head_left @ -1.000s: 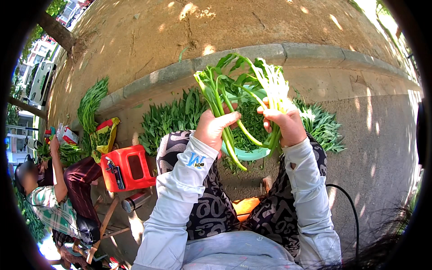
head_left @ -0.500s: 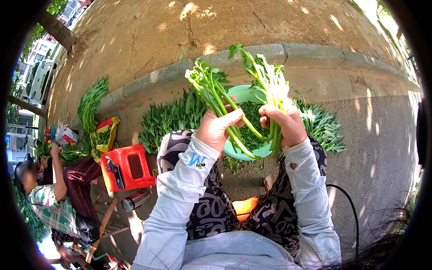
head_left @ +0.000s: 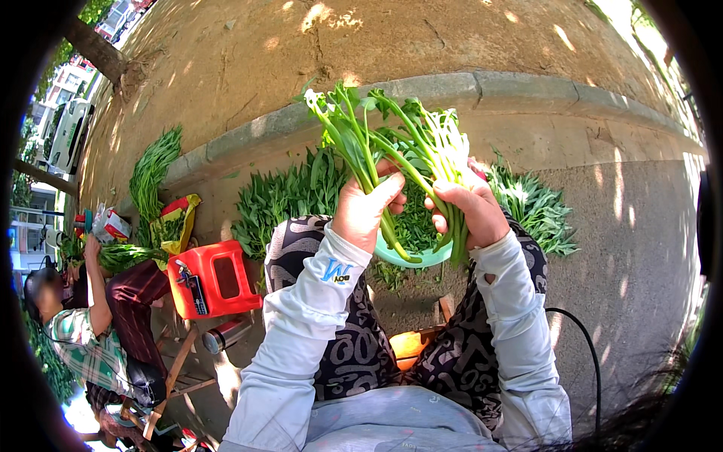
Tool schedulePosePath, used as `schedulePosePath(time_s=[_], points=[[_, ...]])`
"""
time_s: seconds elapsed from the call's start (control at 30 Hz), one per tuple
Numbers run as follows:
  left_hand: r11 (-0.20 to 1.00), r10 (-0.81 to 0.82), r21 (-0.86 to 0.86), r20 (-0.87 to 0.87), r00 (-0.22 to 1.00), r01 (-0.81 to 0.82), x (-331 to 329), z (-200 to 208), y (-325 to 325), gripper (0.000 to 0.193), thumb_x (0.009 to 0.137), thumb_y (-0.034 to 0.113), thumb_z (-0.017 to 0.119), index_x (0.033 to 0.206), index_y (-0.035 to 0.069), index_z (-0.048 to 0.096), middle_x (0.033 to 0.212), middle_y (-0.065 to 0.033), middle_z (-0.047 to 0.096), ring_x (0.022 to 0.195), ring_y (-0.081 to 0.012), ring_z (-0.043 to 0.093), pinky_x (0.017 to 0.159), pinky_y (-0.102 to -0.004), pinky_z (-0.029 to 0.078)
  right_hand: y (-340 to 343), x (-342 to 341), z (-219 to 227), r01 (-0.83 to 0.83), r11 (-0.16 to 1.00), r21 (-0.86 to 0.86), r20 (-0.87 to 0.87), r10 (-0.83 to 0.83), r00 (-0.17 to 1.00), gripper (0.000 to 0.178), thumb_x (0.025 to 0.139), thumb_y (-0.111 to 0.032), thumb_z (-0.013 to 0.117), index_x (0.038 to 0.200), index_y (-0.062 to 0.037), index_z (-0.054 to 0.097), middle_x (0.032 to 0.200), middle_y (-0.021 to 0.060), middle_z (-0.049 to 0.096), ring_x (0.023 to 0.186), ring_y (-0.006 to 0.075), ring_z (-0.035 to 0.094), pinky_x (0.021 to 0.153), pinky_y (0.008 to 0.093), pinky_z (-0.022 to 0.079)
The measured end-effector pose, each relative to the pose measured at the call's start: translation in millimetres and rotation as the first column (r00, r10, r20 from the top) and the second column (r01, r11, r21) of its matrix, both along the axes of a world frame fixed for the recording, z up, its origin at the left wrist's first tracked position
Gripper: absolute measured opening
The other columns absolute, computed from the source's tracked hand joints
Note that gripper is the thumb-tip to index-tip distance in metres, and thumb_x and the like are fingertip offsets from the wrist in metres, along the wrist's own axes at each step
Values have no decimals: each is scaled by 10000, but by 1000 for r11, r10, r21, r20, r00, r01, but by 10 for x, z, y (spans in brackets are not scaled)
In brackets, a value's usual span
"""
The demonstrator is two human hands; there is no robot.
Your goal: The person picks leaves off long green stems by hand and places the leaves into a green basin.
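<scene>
- At the far left of the frame, a person in a checked shirt (head_left: pixel 86 343) sits low, with one arm held out near some greens. I can't tell what that hand has.
- Next, in the upper left, long greens (head_left: pixel 154 181) lie in a heap on the ground. A yellow and red bag (head_left: pixel 179 226) is just below, with greens by it.
- Then comes a red stool (head_left: pixel 226 301). A dark phone (head_left: pixel 197 295) lies on its top, maybe to stay off the dirt. A shiny can (head_left: pixel 215 343) is just below the stool.
- Left of the middle, a big leafy pile (head_left: pixel 282 200) lies on the ground, maybe put there to be easy to reach.
- The left hand (head_left: pixel 367 207) is closed around a few green stems (head_left: pixel 350 147). The thumb presses on them, which likely stops them slipping. Their tops point up and left.
- In the middle, a pale green tub (head_left: pixel 431 261) sits past the knees, under both hands. Leafy greens (head_left: pixel 413 218) are in it. It is likely so near because bits can drop straight in.
- The right hand (head_left: pixel 476 213) grips a fatter bunch of pale stems (head_left: pixel 444 147) by the low part, perhaps to keep them all together.
- Right of the middle, one more leafy pile (head_left: pixel 533 211) lies on the ground.
- Lower right, a black cord (head_left: pixel 586 331) bends down.
</scene>
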State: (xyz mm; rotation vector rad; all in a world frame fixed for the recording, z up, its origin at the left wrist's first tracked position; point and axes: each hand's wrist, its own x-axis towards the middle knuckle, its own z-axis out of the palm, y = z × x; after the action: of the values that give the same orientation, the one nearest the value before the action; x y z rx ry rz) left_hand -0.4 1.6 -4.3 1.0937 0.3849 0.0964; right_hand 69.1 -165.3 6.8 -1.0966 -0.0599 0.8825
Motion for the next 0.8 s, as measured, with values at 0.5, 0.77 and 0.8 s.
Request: schedulePosePath(time_s=[0.5,0.77,0.8], points=[[984,-34,175,45,998,26,15,16,-18,188,807,72,637,993,56,613,792,18,598,657,-63,536,564,-211,439,-71,74,-42,-97,990,106,-166,113,980,203,872,-164,481,957,13,533,721,87,602,470,149,546,409,241,428],[993,-1,122,9,1000,0,-2,80,-36,181,828,122,642,989,45,611,809,4,599,680,-83,526,612,-225,437,-62,65,-20,-87,991,105,-165,103,981,193,866,-160,492,951,9,532,708,83,597,465,142,544,400,238,423],[992,14,124,-5,1000,-13,-4,69,-31,169,829,125,644,973,43,610,795,0,598,674,-86,527,610,-226,438,-64,61,-17,-83,991,105,-165,100,981,194,865,-161,496,954,8,531,707,82,596,463,141,544,399,237,425]])
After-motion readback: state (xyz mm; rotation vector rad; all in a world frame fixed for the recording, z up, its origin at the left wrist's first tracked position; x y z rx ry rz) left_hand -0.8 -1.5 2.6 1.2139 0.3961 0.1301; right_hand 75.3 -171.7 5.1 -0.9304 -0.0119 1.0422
